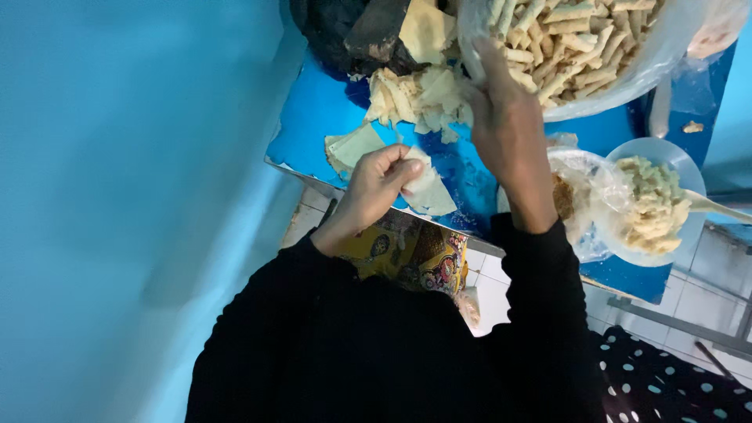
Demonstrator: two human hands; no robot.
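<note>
My left hand (377,182) pinches a pale, thin dough sheet (429,192) that lies on the blue table (313,117) near its front edge. My right hand (505,117) reaches up to the rim of a clear plastic bag of rolled pastry sticks (580,39). Its back faces me and its fingertips are hidden against the plastic. A heap of cut dough sheets (415,98) lies between the two hands, and one more flat sheet (352,147) rests left of my left hand.
A white bowl of pale lumpy filling (656,205) with a spoon (717,206) stands at the right, beside a plastic-covered dish (576,196). A dark bag (345,31) sits at the table's far side. A blue wall (117,196) runs along the left, and tiled floor (493,298) shows below.
</note>
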